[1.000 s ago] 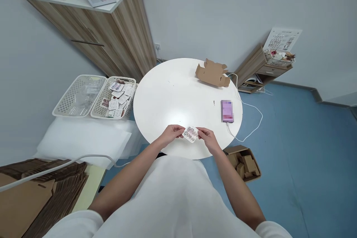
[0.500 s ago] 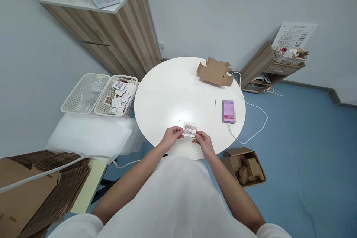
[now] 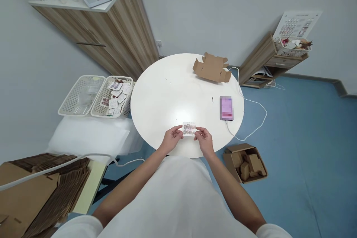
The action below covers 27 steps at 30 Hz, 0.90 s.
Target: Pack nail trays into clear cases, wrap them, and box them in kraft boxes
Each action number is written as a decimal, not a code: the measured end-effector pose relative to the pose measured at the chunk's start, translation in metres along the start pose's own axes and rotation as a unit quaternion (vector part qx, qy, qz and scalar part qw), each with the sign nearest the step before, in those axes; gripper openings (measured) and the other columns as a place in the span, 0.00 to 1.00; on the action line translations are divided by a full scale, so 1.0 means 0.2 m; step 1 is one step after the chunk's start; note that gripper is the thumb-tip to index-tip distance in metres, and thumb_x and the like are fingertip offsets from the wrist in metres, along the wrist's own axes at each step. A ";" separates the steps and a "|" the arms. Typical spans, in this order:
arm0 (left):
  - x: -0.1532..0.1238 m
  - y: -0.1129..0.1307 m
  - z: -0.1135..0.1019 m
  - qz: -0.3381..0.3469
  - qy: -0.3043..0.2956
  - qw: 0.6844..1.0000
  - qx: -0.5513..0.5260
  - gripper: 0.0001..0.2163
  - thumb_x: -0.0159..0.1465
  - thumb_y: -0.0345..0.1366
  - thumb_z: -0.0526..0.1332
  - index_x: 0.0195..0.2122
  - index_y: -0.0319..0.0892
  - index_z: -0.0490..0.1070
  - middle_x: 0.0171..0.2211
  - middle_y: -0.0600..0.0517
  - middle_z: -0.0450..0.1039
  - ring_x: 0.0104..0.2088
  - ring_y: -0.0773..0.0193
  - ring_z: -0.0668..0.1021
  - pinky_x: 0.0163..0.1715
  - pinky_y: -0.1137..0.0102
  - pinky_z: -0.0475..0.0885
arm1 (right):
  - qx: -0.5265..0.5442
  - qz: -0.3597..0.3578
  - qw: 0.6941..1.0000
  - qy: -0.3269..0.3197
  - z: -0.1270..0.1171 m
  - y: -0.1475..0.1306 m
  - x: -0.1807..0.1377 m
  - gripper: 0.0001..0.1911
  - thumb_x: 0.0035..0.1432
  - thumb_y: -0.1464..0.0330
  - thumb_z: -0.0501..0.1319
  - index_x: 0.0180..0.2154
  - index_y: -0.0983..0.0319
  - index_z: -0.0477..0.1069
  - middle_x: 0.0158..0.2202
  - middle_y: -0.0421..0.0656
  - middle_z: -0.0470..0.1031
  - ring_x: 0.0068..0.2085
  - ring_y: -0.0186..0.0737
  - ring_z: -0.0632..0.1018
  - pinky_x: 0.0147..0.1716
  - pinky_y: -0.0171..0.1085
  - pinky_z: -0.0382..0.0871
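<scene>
A small clear pack of patterned press-on nails [image 3: 189, 128] is held just above the near edge of the round white table [image 3: 173, 93]. My left hand [image 3: 172, 138] pinches its left end and my right hand [image 3: 204, 140] pinches its right end, fingers closed on it. Further back on the table lies an unfolded brown cardboard box [image 3: 212, 67]. A phone [image 3: 226, 108] with a white cable plugged in lies at the table's right side.
Two white mesh baskets [image 3: 83, 98] stand on a padded surface to the left, one with several nail packs. Flat cardboard sheets [image 3: 33, 189] are stacked at lower left. An open carton of small boxes [image 3: 247, 161] sits on the blue floor. Wooden cabinets stand behind.
The nail pack has been turned from a tilt to level between my hands, and both hands have drawn slightly closer together. The view has shifted a little.
</scene>
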<state>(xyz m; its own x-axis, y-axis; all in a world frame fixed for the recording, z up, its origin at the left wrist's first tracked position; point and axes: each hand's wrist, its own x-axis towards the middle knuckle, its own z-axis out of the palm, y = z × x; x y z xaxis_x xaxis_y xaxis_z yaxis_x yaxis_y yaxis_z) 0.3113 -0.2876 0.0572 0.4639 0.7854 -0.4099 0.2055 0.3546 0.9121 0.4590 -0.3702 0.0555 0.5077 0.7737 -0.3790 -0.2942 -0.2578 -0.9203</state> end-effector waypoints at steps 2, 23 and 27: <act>0.00 0.00 0.00 0.004 -0.017 1.000 0.012 0.25 0.51 0.42 0.62 0.51 0.41 0.64 0.30 0.52 0.69 0.28 0.68 0.73 0.36 0.68 0.69 | -0.003 -0.001 1.000 0.007 0.00 0.01 0.00 0.17 0.45 0.58 0.61 0.37 0.59 0.68 0.26 0.38 0.68 0.25 0.33 0.71 0.32 0.38 0.65; 0.03 -0.06 -0.17 0.074 0.021 0.990 0.115 0.26 0.53 0.40 0.60 0.55 0.45 0.61 0.29 0.54 0.67 0.30 0.68 0.70 0.38 0.69 0.67 | -0.050 -0.005 0.997 -0.062 0.15 0.04 0.05 0.21 0.44 0.62 0.62 0.43 0.58 0.67 0.32 0.40 0.69 0.26 0.32 0.70 0.31 0.38 0.67; 0.06 -0.07 -0.26 0.100 0.040 0.984 0.141 0.24 0.55 0.39 0.59 0.53 0.44 0.62 0.36 0.50 0.67 0.31 0.68 0.71 0.37 0.69 0.67 | -0.068 0.003 0.995 -0.066 0.25 0.05 0.09 0.21 0.45 0.62 0.62 0.43 0.57 0.67 0.33 0.40 0.69 0.25 0.31 0.69 0.29 0.37 0.66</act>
<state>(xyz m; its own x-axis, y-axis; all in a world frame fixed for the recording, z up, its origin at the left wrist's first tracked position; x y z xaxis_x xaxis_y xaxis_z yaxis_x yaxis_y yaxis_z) 0.2685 -0.2568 0.0400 0.4523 0.8667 -0.2101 0.3530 0.0423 0.9347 0.4242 -0.3300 0.0453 0.3922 0.8390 -0.3770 -0.1804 -0.3317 -0.9260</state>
